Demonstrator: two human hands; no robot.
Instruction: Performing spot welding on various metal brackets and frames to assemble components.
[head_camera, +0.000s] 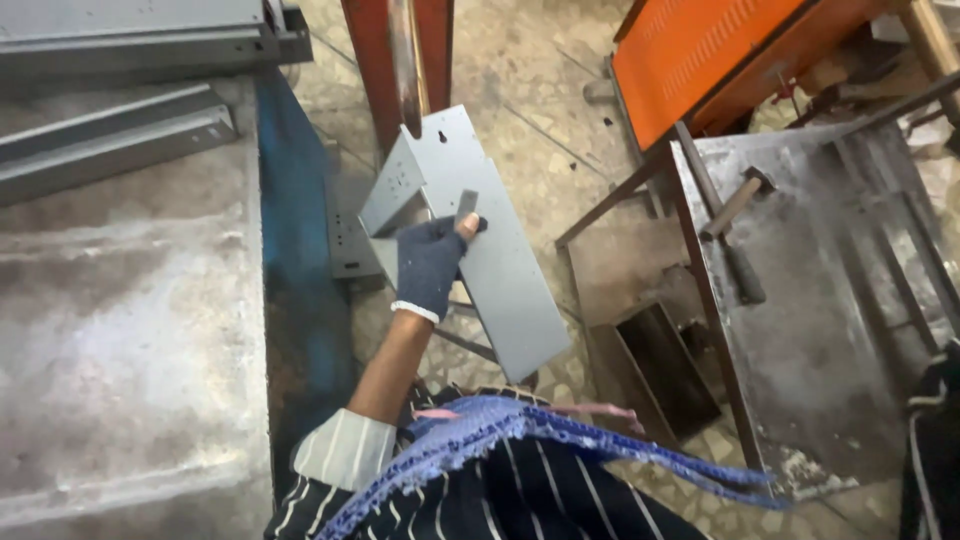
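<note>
- Near the middle of the view, the left hand (432, 262) in a dark fingerless glove is closed on a grey metal panel (490, 250), with the thumb on the upper face.
- This grey metal panel is folded at its upper left side, has a small keyhole slot near the top, and is held tilted above the stone floor (540, 130).
- On the left side stands a grey worktable (130, 330) with a blue edge; long metal channels (110, 140) lie on its far part.
- Just behind the panel there is a red post (375, 60) standing upright.
- On the right side is a stained metal bench (830, 330), and a hammer (735, 235) lies on it with its wooden handle pointing up-right.
- An orange cabinet (700, 50) is at the top right, well apart from the hand.
- A dark open box (665, 370) lies on the floor beside the bench.
- The right hand is not visible, only a striped sleeve (935, 440) at the right edge.
</note>
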